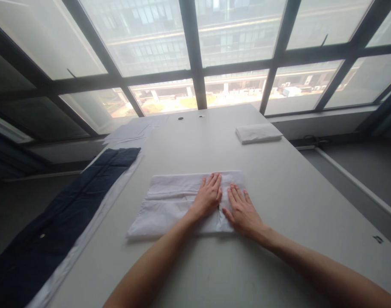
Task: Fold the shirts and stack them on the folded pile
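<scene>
My left hand (208, 199) lies palm down on the white cloth (169, 216), its fingers extended and only slightly apart. My right hand (245, 214) rests beside it near the cloth's right end, fingers lightly fanned and thumb out toward the left hand; neither hand pinches anything. The cloth lies folded on the tabletop (211, 265), beneath both hands and extending to the left of the left hand, where creases run lengthwise. Such flat contact probably spreads pressure over the layers and limits slipping, while the hands' closeness likely steadies the upright crease between them. A second folded cloth (258, 133) sits beyond my right hand, apart from the first, which leaves its edges unobstructed. Well to the left of my left hand, a dark garment (73, 201) lies lengthwise over pale fabric (113, 203), seemingly laid long to stay flat.
</scene>
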The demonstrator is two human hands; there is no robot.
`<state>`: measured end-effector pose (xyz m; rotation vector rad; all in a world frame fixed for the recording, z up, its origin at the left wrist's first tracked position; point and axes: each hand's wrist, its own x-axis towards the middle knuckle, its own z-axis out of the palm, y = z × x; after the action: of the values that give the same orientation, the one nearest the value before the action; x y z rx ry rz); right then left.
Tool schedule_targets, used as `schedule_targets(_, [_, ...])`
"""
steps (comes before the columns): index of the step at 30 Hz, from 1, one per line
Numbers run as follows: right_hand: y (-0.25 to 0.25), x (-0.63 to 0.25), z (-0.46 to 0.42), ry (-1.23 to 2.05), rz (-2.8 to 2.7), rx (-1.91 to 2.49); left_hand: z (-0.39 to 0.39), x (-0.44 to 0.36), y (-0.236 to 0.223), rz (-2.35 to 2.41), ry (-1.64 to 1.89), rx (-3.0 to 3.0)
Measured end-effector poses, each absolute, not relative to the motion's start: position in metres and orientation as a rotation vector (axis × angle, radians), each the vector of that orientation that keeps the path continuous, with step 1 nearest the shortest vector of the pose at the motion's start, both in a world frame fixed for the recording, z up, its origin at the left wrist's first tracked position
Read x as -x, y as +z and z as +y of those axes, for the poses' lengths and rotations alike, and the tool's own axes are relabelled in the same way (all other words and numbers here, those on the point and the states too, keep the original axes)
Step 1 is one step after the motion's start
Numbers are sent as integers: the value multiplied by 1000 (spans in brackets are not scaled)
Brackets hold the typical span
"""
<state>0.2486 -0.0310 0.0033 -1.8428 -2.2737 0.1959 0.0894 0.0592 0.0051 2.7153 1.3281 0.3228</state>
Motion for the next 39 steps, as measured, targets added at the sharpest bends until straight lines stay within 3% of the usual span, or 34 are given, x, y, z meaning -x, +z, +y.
schedule_targets(19, [0, -246, -32, 270, -2219, 1799, 60, -89, 5, 1323, 326, -2697])
schedule_targets(26, [18, -255, -19, 629, -1770, 1543, 63, -87, 5, 1304, 411, -2634])
schedule_targets(33, [23, -265, 31, 1339, -1132, 1143, 59, -87, 4, 1264, 281, -2757])
schedule_targets(36, [13, -286, 56, 1377, -982, 1134, 59, -86, 3, 1274, 262, -2782])
schedule_targets(39, [7, -307, 73, 1205, -931, 1226, 60, -86, 3, 1269, 256, -2779])
